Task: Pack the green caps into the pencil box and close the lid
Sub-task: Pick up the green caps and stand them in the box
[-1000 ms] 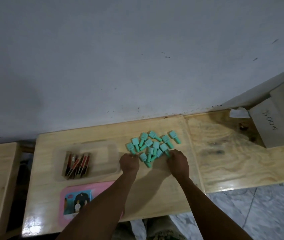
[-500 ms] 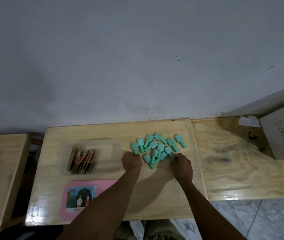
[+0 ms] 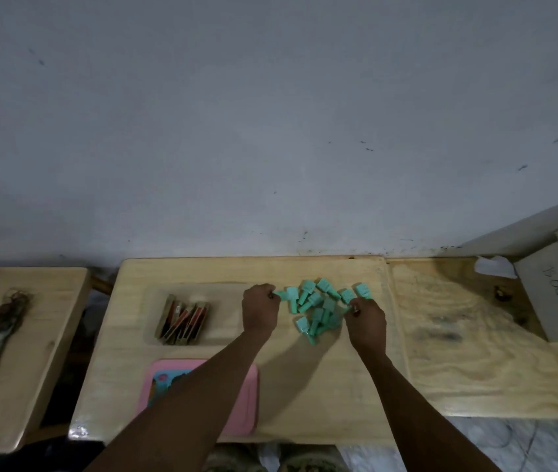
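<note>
Many caps (image 3: 318,310) lie piled at frame centre on the counter (image 3: 304,386). Left hand (image 3: 259,310) pinches one; right hand (image 3: 366,320) closes on another. Box (image 3: 223,318) sits left: gather several, carry low.

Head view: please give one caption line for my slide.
Both hands, left and right, gather green caps beside the open pencil box.
</note>
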